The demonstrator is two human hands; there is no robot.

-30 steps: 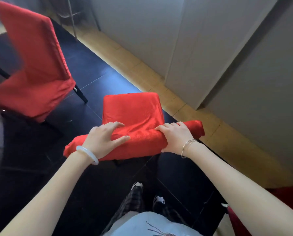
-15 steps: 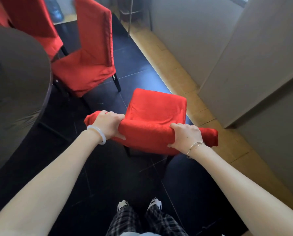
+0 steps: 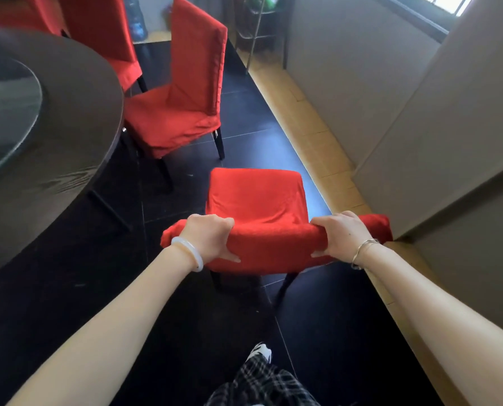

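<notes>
Left hand and right hand both curled tight around red-covered chair backrest top. Round table sat left.

Dark tiled floor, red-covered chair standing on it, second red chair beyond, round table left

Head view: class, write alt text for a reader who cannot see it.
The left hand and right hand grip the top of the backrest of a red-covered chair, seen from behind it. A second red-covered chair stands ahead beside a dark round table on a black tiled floor.
</notes>
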